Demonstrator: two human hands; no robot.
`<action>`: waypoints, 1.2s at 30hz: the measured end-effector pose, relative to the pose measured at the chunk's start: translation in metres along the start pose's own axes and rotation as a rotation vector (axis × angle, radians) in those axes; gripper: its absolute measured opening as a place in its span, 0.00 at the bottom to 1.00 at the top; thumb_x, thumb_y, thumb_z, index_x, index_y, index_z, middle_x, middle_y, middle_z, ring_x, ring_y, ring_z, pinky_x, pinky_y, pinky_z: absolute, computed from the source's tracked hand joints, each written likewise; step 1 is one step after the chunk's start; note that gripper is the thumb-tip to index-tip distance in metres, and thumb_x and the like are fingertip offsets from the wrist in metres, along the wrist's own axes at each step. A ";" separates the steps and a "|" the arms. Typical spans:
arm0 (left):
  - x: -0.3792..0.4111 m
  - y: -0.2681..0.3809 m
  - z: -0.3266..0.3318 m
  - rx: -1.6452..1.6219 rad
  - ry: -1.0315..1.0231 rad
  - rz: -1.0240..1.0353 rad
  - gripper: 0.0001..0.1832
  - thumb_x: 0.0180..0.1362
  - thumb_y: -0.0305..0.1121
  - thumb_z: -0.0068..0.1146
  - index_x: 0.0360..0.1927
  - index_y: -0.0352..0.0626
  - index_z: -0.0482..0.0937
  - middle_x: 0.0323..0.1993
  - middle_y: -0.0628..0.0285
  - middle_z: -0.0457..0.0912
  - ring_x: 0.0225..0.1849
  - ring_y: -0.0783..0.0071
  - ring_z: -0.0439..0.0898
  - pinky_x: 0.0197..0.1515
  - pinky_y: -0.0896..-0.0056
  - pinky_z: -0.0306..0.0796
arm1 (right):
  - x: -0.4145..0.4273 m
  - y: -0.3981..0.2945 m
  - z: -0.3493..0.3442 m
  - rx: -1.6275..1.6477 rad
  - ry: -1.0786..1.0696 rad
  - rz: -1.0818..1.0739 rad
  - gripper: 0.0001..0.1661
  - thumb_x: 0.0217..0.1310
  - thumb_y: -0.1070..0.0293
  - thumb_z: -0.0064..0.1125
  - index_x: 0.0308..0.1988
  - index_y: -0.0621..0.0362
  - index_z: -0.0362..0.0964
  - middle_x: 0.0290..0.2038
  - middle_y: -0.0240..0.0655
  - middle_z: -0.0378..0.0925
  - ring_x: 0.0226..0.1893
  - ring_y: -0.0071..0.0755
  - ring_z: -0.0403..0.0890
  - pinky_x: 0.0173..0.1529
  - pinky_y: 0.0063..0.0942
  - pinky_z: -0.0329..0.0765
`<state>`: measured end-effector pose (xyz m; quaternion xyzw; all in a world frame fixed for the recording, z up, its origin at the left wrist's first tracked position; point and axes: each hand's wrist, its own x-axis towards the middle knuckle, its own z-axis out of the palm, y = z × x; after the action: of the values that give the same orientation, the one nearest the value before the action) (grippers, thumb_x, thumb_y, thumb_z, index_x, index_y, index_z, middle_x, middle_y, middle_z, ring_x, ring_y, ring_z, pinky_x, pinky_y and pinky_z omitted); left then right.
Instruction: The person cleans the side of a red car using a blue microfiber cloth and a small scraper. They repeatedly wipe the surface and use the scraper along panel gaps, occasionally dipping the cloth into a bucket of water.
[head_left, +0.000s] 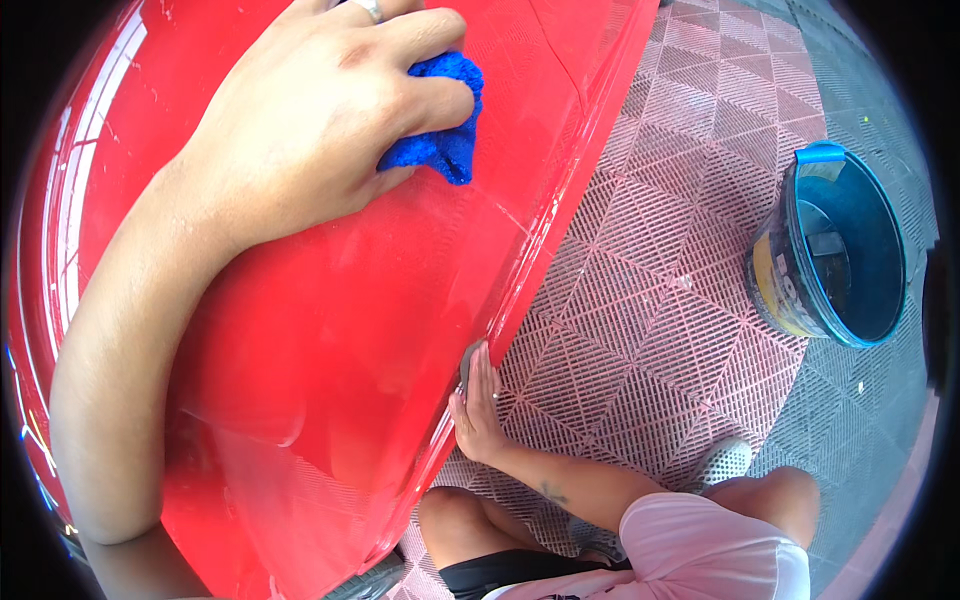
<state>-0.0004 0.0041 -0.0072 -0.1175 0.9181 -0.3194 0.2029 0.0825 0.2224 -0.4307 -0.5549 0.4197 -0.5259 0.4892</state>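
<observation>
Crumpled in my left hand (352, 97) is a blue microfibre cloth (442, 154), bunched between the curled fingers. The hand, with a ring on one finger, is over a glossy red car body panel (337, 315), and the cloth appears to lie against the paint. My left forearm curves up from the lower left across the panel. Droplets or streaks and reflections show on the red surface, and a moulded lower edge (559, 191) runs diagonally down its right side. My right hand is out of view.
Below right, another person in a pale shirt (697, 540) squats, one hand (480, 420) pressing a dark pad (469, 364) to the panel's edge. A blue-rimmed bucket (862, 247) stands on red and grey slatted floor tiles (637, 300). Part of a tyre (371, 581) shows at the bottom.
</observation>
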 end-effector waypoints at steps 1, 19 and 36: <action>-0.001 -0.001 0.001 -0.006 0.020 0.007 0.13 0.44 0.38 0.75 0.36 0.56 0.87 0.42 0.64 0.79 0.50 0.62 0.78 0.55 0.55 0.70 | 0.007 0.008 -0.001 -0.020 0.072 -0.049 0.46 0.84 0.52 0.36 0.81 0.71 0.29 0.83 0.65 0.31 0.84 0.67 0.33 0.82 0.64 0.33; -0.009 0.012 0.018 -0.046 0.039 -0.144 0.17 0.39 0.31 0.81 0.31 0.49 0.82 0.51 0.61 0.81 0.59 0.53 0.78 0.67 0.45 0.74 | 0.209 0.035 -0.089 -0.049 0.523 -0.034 0.35 0.86 0.58 0.36 0.79 0.68 0.51 0.82 0.55 0.52 0.84 0.58 0.47 0.84 0.53 0.42; -0.002 0.011 0.017 -0.070 0.091 -0.143 0.17 0.36 0.33 0.81 0.28 0.49 0.83 0.46 0.58 0.83 0.57 0.51 0.80 0.64 0.38 0.74 | 0.325 0.079 -0.174 0.212 0.462 -0.052 0.39 0.85 0.48 0.35 0.80 0.63 0.52 0.83 0.48 0.52 0.84 0.48 0.48 0.84 0.50 0.39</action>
<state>0.0079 0.0043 -0.0257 -0.1752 0.9263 -0.3058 0.1333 -0.0561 -0.1273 -0.4577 -0.3763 0.4485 -0.6923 0.4219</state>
